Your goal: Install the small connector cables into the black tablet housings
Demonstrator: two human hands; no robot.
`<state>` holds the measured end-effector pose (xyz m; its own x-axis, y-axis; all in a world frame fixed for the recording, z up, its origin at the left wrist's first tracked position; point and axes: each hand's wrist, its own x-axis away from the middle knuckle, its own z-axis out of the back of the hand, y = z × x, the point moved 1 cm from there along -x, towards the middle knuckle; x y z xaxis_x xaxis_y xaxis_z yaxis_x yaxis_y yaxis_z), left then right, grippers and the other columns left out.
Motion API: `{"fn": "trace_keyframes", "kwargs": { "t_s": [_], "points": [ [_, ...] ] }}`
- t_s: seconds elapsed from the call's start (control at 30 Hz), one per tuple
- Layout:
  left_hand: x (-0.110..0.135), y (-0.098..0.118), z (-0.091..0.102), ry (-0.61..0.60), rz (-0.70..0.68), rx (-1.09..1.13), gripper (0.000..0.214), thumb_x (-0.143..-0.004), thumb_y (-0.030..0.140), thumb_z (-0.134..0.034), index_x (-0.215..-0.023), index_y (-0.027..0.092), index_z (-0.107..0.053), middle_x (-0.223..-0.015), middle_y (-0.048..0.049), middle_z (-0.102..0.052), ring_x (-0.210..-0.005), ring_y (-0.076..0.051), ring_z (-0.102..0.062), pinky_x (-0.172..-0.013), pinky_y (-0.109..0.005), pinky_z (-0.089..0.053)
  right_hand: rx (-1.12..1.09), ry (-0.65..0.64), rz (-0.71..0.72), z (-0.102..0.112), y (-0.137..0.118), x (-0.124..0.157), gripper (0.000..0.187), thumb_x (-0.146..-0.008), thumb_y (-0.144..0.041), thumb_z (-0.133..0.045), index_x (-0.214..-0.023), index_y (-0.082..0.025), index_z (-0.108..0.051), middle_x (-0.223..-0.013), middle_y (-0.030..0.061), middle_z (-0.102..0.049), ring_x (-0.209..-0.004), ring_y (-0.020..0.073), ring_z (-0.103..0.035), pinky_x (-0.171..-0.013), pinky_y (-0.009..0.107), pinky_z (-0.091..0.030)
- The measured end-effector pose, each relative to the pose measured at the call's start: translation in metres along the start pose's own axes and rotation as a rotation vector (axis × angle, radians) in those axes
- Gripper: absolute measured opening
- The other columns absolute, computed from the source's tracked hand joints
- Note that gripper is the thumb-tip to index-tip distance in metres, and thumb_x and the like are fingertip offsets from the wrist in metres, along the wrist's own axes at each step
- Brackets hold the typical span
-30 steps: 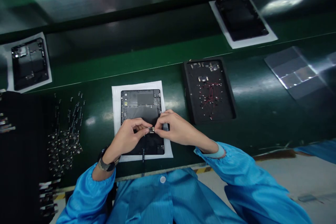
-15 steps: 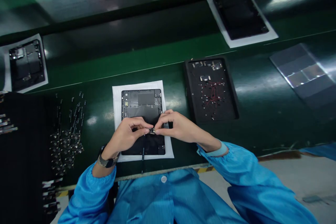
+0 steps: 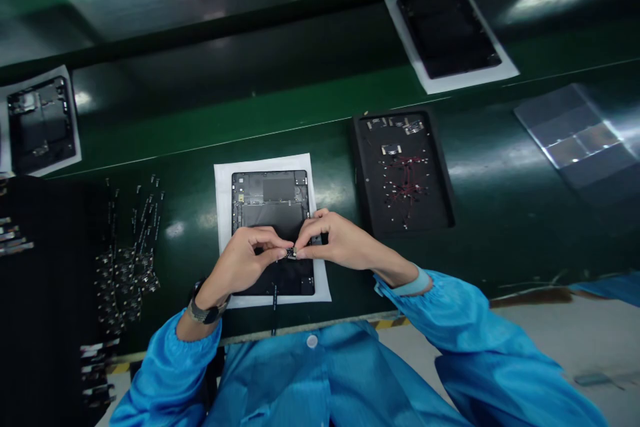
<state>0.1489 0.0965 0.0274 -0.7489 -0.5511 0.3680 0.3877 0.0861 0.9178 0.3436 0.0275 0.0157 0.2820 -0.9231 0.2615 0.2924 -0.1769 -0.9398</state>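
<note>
Between the fingertips of both hands is a small circuit board (image 3: pixel 291 253), with a thin dark flex cable (image 3: pixel 275 297) below it that hangs down toward the bench edge. My left hand (image 3: pixel 254 253) pinches the board's left end. At its right end, my right hand (image 3: pixel 327 238) pinches with thumb and forefinger. Beneath both hands lies an open black tablet housing (image 3: pixel 273 213) on a white sheet (image 3: pixel 223 197). Part of the housing is covered by my fingers.
A black tray (image 3: pixel 443 193) with red-wired parts and small boards lies to the right. Several flex boards (image 3: pixel 123 280) lie at left beside a black mat (image 3: pixel 45 320). Other housings (image 3: pixel 450 30) on sheets sit farther back. Clear plastic sheets (image 3: pixel 575 127) rest at far right.
The small board has shifted slightly right and down between my fingers, its cable along with it. The housings at the back have slid a little to the left.
</note>
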Motion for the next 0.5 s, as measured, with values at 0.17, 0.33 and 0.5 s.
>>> {"fn": "trace_keyframes", "kwargs": {
  "t_s": [0.17,0.33,0.5],
  "points": [
    [0.004,0.007,0.009,-0.016,0.049,0.08,0.014,-0.083,0.022,-0.069,-0.091,0.016,-0.078,-0.075,-0.0037,-0.07,-0.066,-0.014,-0.061,-0.063,-0.026,-0.049,-0.037,0.012,0.071,0.011,-0.008,0.003,0.009,-0.085,-0.029,-0.073,-0.087,-0.022,-0.077,-0.089,0.0027,-0.076,-0.085,0.0188,-0.067,-0.086,0.036,-0.046],
    [0.021,0.013,0.043,0.388,-0.046,0.322,0.025,-0.074,0.022,-0.079,-0.098,0.016,-0.077,-0.073,-0.003,-0.072,-0.06,-0.012,-0.062,-0.057,-0.023,-0.051,0.221,0.345,0.097,0.017,-0.024,0.031,0.014,-0.093,-0.031,-0.065,-0.085,-0.022,-0.072,-0.091,0.0043,-0.074,-0.091,0.0222,-0.063,-0.088,0.039,-0.042],
    [0.023,0.009,0.06,0.624,-0.214,0.674,0.022,-0.067,0.019,-0.085,-0.085,0.018,-0.072,-0.076,-0.0008,-0.072,-0.066,-0.012,-0.065,-0.061,-0.022,-0.056,0.597,0.255,-0.028,-0.039,-0.013,0.054,0.012,-0.091,-0.029,-0.068,-0.086,-0.019,-0.069,-0.077,0.0046,-0.067,-0.078,0.0216,-0.054,-0.07,0.035,-0.035]
  ]
}}
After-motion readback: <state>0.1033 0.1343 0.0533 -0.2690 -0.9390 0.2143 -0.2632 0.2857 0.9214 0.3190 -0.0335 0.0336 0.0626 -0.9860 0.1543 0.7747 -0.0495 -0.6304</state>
